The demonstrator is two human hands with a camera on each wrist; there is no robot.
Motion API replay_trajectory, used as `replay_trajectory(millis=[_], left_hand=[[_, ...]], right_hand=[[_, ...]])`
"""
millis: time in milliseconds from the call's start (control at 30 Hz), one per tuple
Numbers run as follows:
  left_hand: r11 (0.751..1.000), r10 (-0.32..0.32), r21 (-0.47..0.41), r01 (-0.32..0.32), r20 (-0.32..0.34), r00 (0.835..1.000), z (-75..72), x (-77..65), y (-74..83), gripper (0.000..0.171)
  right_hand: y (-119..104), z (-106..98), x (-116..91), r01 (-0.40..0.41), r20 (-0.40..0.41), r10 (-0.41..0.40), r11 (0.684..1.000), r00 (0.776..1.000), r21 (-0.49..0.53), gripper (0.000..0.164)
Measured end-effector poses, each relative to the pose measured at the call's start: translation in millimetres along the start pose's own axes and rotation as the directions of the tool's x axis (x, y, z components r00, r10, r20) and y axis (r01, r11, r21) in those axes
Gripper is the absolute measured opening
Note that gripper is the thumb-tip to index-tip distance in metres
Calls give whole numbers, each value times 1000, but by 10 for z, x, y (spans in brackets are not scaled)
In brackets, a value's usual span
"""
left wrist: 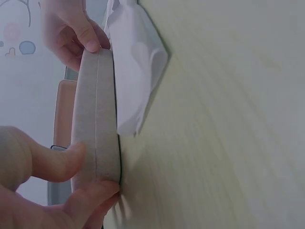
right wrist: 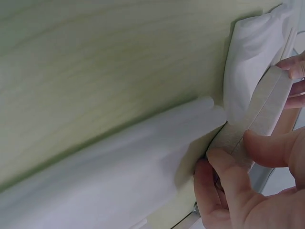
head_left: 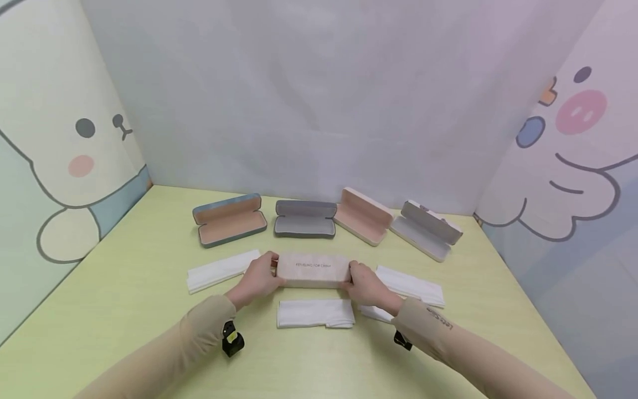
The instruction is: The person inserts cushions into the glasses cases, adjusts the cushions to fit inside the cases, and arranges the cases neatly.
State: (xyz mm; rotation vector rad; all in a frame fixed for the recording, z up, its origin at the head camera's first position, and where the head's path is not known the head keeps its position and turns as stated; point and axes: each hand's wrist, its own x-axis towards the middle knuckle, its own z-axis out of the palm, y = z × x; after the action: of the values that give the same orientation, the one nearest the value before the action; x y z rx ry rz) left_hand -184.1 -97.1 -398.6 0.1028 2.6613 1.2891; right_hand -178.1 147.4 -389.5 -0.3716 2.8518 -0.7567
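A pale pinkish-beige glasses case (head_left: pixel 314 272), closed and with lettering on its lid, lies crosswise in the middle of the table. My left hand (head_left: pixel 258 278) grips its left end, and my right hand (head_left: pixel 368 284) grips the right end. Both wrist views show the seam between lid and base running along the case (left wrist: pixel 95 109). In the right wrist view the right thumb (right wrist: pixel 267 148) lies on the case near that seam, with fingers bent round the end. A folded white cloth (head_left: pixel 315 314) lies just in front of the case.
Behind stand open glasses cases: a blue one (head_left: pixel 230 221), a grey one (head_left: pixel 305 226), a pink one (head_left: pixel 364 221) and a whitish one (head_left: pixel 423 238). More white cloths lie left (head_left: pixel 221 271) and right (head_left: pixel 413 287). Printed walls border the yellow table (head_left: pixel 124 266).
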Motion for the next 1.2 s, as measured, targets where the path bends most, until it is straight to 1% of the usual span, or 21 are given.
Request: replay_trajectory(millis=[300,700,867,1033,1200], left_hand=[[1000,-8,-19,8,-4,1000,20,-65,0,52],[1000,1,-9,-1,-11,1000,26,-131,29,51],[1000,-2,-7,2,-13,1000,19,-150,13,51],[1000,-5,15,5,5,1000,2,-135,28,51],[998,-36,51,32,70,997,-71,-80,84,56]], right_hand=[[-3,5,-51,-4,0,4,1000,1000,1,17],[-4,28,-90,2,-14,-2,1000,1000,4,20],[-5,62,-90,3,-16,-2,1000,1000,7,21],[19,15,-74,11,15,-12,999,1000,42,22],[46,-109,-17,-49,101,36,990,994,130,21]])
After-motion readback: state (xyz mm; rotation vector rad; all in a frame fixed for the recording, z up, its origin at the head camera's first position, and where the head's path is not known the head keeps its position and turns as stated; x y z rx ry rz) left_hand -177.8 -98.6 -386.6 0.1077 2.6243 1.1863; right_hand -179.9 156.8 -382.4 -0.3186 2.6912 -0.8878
